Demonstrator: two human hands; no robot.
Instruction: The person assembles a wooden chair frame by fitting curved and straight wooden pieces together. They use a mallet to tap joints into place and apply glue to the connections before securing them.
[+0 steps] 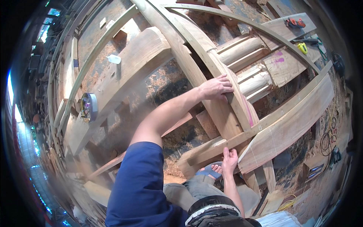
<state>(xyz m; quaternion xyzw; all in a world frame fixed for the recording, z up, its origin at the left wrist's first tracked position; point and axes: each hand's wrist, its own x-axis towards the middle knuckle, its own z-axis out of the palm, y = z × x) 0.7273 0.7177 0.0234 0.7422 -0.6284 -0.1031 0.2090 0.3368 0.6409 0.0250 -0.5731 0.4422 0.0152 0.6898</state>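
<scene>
My left hand (217, 87) is laid across a long wooden beam (230, 108), its fingers bent over the wood beside a dark slot. That beam runs from the top of the view down to a crosswise wooden strip (242, 138). Below this strip is my right hand (229, 160), thumb pointing up near the lower edge and fingers curled in; whatever it may be pinching is hidden. A broad pale plank (287, 128) with a curved outline lies against the crosswise strip, right of my right hand. Purple marks show on the wood near the joint.
A wide curved board (132, 64) on the left carries a small white bottle (113, 59) and a round container (89, 108). Red-handled tools (294, 23) and a yellow tape measure (302, 47) lie at the upper right. A cable (328, 140) coils on the right; shavings cover the floor.
</scene>
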